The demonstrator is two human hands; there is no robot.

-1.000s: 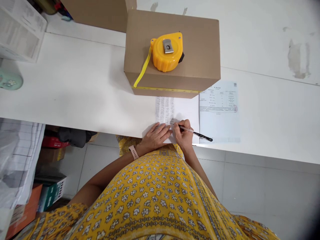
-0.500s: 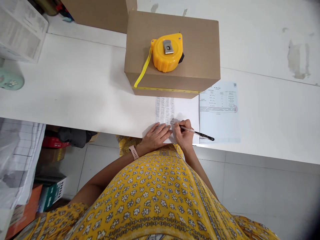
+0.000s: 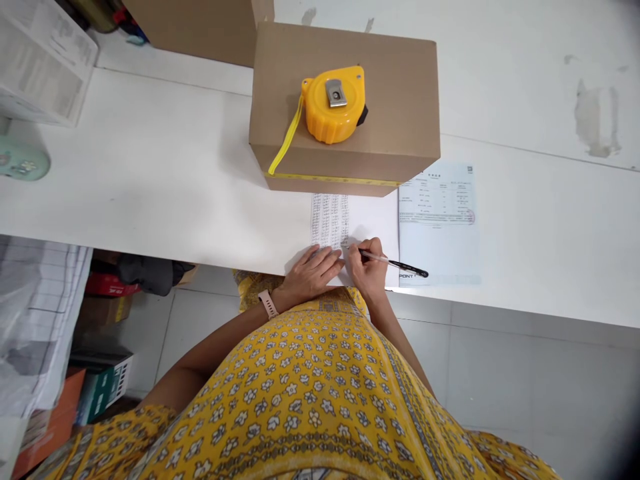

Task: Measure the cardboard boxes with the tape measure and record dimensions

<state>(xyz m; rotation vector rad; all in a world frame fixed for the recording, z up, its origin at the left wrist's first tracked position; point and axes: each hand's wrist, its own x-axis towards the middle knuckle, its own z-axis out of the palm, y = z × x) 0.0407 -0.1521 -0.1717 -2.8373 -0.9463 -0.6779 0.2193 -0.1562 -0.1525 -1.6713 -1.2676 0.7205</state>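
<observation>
My right hand [image 3: 367, 267] is closed around a black and clear pen [image 3: 400, 265], its tip on a white sheet [image 3: 373, 217] with columns of small handwriting. Flat on the sheet's lower left lies my left hand [image 3: 313, 273], fingers stretched out. A brown cardboard box [image 3: 400, 100] stands just beyond both hands and covers the sheet's far end. On top of the box rests a yellow tape measure [image 3: 335, 110] with a yellow strap. A yellow measuring strip [image 3: 335, 180] runs along the box's near side.
Right of the sheet lies a printed bluish page [image 3: 440, 247] with a red stamp. Another cardboard box [image 3: 200, 27] stands behind on the white table [image 3: 165, 167]. At the far left are a white carton [image 3: 45, 60] and a green bottle [image 3: 25, 160]. Several boxes sit below the table edge.
The pen in my right hand has shifted very slightly over the sheet. My left hand, the box and the tape measure stay where they were.
</observation>
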